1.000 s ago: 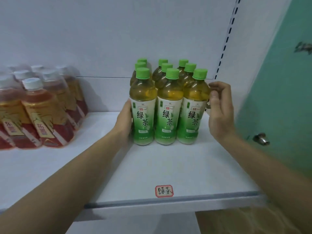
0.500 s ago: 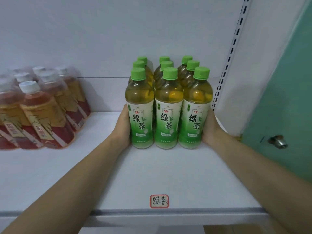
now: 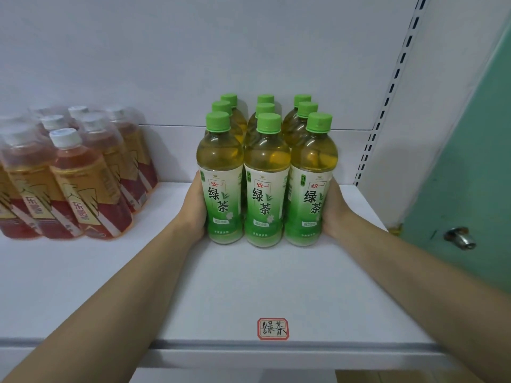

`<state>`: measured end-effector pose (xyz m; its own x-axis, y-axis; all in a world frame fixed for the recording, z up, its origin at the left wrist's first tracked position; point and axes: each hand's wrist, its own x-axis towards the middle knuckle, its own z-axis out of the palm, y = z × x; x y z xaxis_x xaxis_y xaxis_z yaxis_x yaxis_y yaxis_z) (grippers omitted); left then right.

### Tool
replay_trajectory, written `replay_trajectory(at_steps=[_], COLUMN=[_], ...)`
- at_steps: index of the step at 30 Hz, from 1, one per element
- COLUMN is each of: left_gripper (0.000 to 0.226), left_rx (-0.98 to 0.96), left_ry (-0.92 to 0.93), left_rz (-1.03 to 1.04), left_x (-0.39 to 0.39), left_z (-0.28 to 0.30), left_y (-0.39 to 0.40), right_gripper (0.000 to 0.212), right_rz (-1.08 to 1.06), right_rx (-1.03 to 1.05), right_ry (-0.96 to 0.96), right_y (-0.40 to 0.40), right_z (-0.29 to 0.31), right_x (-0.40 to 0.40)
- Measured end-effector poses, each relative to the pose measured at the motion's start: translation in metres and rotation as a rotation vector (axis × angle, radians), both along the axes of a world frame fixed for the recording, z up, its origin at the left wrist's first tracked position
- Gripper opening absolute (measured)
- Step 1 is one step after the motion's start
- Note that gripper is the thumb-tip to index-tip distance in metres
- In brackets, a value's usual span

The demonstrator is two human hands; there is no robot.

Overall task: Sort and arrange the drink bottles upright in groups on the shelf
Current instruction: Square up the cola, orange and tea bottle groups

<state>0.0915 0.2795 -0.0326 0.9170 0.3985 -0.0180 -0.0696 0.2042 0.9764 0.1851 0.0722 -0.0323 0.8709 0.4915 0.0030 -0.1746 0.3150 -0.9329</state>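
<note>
Several green tea bottles (image 3: pixel 264 186) with green caps stand upright in a tight block of three rows on the white shelf (image 3: pixel 249 286). My left hand (image 3: pixel 195 208) presses flat against the block's left side, next to the front left bottle. On the opposite side my right hand (image 3: pixel 333 210) presses against the front right bottle. Most of both hands' fingers are hidden behind the bottles. A group of red tea bottles (image 3: pixel 72 178) with white caps stands at the shelf's left, leaning slightly in the wide-angle view.
A red-bordered handwritten label (image 3: pixel 273 328) is stuck near the shelf's front edge, below the green bottles. A slotted shelf upright (image 3: pixel 387 100) runs up the right side. Beyond it is a green door with a metal knob (image 3: pixel 459 238).
My right hand dropped from beside the front right bottle's shoulder to its lower side. Both hands now press the block from either side. The view has moved closer.
</note>
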Motion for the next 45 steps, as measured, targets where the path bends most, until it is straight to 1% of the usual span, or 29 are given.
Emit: replay_trajectory(at_steps=[8,11,20,23,25,28,29,32,33,34,35,36,38,41,45], left_gripper=[0.046,0.046,0.049,0.049,0.048,0.053,0.057,0.063,0.065,0.068,0.074,0.081,0.086,0.094,0.101], left_rx=[-0.017,-0.009,-0.002,0.015,0.027,0.036,0.047,0.189,0.2,0.23,0.288,0.378,0.517,0.606,0.699], left_ry=[-0.009,-0.026,-0.017,-0.021,-0.027,-0.008,-0.003,-0.069,-0.085,-0.103,-0.134,-0.154,-0.175,-0.216,-0.186], left_rz=[0.01,0.016,-0.006,0.025,0.03,0.002,-0.024,-0.185,-0.231,-0.224,-0.205,-0.178,-0.153,-0.109,-0.019], left_x=[0.002,0.003,-0.002,-0.005,-0.006,-0.012,-0.017,-0.029,-0.035,-0.039,-0.042,-0.044,-0.043,-0.04,-0.039], left_z=[-0.002,-0.002,0.005,0.009,0.01,0.01,0.009,-0.004,-0.007,-0.011,-0.014,-0.016,-0.02,-0.025,-0.026], left_y=[-0.003,-0.004,-0.015,-0.018,-0.018,-0.016,-0.012,0.006,0.007,0.007,0.004,0.0,-0.011,-0.014,-0.016], right_gripper=[0.068,0.069,0.067,0.07,0.068,0.076,0.074,0.067,0.065,0.064,0.067,0.076,0.094,0.106,0.118], right_rz=[-0.028,-0.05,-0.012,-0.013,-0.068,-0.143,-0.145,-0.085,-0.058,-0.051,-0.064,-0.084,-0.129,-0.23,-0.308], right_rx=[0.006,0.012,0.065,0.088,0.056,-0.057,-0.083,-0.109,-0.103,-0.113,-0.144,-0.184,-0.227,-0.218,-0.225], right_ry=[-0.017,0.006,0.044,0.067,0.066,-0.042,-0.084,-0.226,-0.278,-0.34,-0.404,-0.463,-0.523,-0.562,-0.589], right_y=[-0.001,-0.002,-0.005,-0.008,-0.008,-0.025,-0.034,-0.048,-0.052,-0.052,-0.049,-0.044,-0.034,-0.024,-0.016], right_z=[-0.003,-0.007,-0.008,-0.01,-0.007,-0.009,-0.006,0.005,0.005,0.004,0.001,-0.002,-0.01,-0.014,-0.02], right_x=[0.006,0.01,0.012,0.011,0.01,0.013,0.009,-0.008,-0.016,-0.024,-0.03,-0.034,-0.039,-0.045,-0.045])
